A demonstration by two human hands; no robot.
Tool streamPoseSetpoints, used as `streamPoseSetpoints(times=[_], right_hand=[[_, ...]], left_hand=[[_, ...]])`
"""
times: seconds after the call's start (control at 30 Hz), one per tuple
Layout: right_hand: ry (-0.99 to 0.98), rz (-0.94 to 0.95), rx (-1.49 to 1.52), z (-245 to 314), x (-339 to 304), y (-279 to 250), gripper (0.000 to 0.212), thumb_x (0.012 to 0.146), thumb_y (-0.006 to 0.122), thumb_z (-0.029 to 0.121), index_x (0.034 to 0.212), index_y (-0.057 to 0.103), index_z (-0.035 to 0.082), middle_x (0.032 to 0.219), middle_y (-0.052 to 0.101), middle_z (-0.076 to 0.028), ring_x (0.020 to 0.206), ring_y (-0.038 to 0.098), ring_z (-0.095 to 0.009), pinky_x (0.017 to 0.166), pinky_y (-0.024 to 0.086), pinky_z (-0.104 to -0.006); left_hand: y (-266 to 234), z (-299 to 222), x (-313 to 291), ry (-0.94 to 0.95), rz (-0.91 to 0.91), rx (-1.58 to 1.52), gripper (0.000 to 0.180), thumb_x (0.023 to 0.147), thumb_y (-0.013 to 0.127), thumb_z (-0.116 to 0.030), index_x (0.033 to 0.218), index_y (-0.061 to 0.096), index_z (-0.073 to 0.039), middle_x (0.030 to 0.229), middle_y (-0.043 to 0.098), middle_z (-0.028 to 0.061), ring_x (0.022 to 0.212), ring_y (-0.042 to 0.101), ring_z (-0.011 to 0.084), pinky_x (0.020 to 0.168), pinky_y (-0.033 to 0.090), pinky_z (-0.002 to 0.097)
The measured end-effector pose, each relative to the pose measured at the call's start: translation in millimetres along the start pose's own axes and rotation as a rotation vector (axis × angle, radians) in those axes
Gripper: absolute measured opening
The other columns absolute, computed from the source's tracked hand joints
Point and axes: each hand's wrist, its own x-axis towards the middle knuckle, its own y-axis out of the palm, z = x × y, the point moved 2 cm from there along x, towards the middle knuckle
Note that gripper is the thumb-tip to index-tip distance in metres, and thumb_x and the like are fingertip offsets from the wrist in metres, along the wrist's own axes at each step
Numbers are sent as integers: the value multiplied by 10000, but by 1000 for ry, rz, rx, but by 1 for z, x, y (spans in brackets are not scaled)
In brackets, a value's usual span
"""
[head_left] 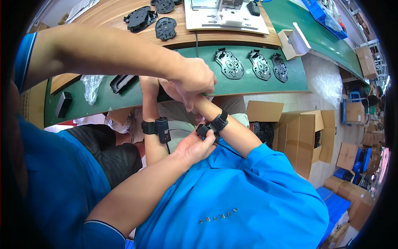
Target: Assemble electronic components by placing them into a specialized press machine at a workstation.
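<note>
My left hand is at the near edge of the green table, its fingers hidden behind a co-worker's forearm. A black strap with a small box sits round my left wrist. My right hand lies close by, mostly covered by the co-worker's upper hand, so its fingers do not show. Another black strapped device is round my right forearm, with a cable running from it. The co-worker's lower hand pinches a black part of this device. Nearest my left hand is a long black plastic piece.
Three black mouse-shaped shells lie on the green table. More black shells sit on the wooden board beside a white fixture plate. An open small box stands at right. Cardboard cartons hold black parts.
</note>
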Motion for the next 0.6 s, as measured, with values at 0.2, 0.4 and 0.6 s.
streamPoseSetpoints(times=[0.2,0.4,0.6], right_hand=[[-119,-353,417,29,32,-11,231,965,600,142,1136,679,6,918,708,-195,767,706,-344,709,550,-410],[208,8,647,39,46,-49,157,959,573,128,1001,661,5,833,678,-264,797,671,-471,681,528,-500],[224,-5,718,40,47,-52,141,955,570,140,970,653,27,832,684,-258,789,675,-466,676,525,-528]], left_hand=[[-11,38,-6,109,9,-41,209,1066,545,-155,1219,442,-56,1269,542,97,1224,577,231,1011,570,415],[-29,16,-47,178,36,-185,421,1039,646,-325,1266,473,-16,1254,593,86,1204,582,203,1094,475,420],[2,52,-87,319,413,12,502,920,800,-232,1291,534,-23,1137,621,78,1100,598,196,1012,495,283]])
